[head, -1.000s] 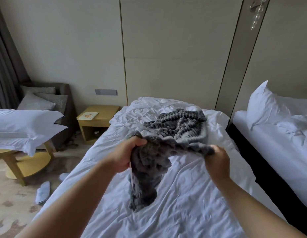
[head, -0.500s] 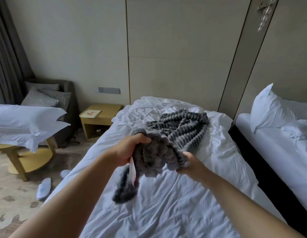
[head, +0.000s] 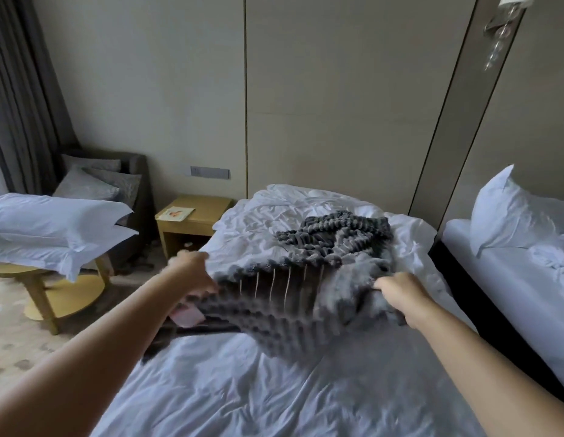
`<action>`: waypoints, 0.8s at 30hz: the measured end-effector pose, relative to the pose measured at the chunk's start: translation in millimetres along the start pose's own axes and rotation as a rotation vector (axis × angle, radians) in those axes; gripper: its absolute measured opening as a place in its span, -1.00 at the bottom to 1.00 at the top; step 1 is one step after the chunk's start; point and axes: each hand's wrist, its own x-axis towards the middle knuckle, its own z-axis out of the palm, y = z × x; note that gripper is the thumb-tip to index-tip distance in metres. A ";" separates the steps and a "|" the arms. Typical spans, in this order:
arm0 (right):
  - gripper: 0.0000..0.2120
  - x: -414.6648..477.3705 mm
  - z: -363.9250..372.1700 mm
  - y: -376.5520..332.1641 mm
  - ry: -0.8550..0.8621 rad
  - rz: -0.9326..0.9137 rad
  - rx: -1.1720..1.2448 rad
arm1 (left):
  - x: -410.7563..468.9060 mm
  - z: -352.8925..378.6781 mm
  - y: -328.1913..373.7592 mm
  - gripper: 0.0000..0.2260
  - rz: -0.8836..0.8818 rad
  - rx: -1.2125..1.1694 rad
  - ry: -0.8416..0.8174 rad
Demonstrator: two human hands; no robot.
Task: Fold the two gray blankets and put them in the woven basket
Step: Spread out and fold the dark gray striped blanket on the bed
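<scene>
A: Left hand (head: pixel 192 272) is closed on the left edge of the near gray blanket (head: pixel 283 307); some motion blur is noted.

B: Right hand (head: pixel 400 293) is clenched on the opposite edge. The blanket is held stretched between both hands above the bed (head: pixel 242 389), its lower part sagging toward the sheet. A pale tag (head: pixel 187 315) is seen under the left hand.

A: The second gray blanket (head: pixel 337 234) is recorded lying crumpled on the bed, farther off near the wall, just behind the held one. The woven basket is not seen.
</scene>
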 end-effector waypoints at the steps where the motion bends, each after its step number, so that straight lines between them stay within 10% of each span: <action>1: -0.88 -11.7 8.0 -13.9 -0.069 -0.069 -0.039 | -10.6 8.7 17.7 -0.21 0.197 -0.085 -0.091; 4: -0.89 -54.2 39.5 -51.5 -0.278 -0.370 -0.181 | -54.5 33.0 87.1 0.02 0.678 -0.210 -0.186; 6: -0.90 -72.3 47.1 -65.0 -0.265 -0.497 -0.257 | -68.4 39.4 114.9 -0.18 0.751 -0.225 -0.027; 10: -0.82 -60.4 31.7 -49.9 -0.239 -0.504 -0.194 | -64.6 26.6 106.1 -0.87 0.629 -0.336 0.092; 20: -0.85 -10.3 62.6 23.4 -0.091 -0.384 0.175 | -86.2 -13.7 65.1 -0.81 0.690 -0.831 -0.283; 24: -0.87 -19.2 39.1 -11.2 -0.016 -0.403 0.252 | -46.6 -23.4 30.1 -0.82 0.253 -0.573 0.181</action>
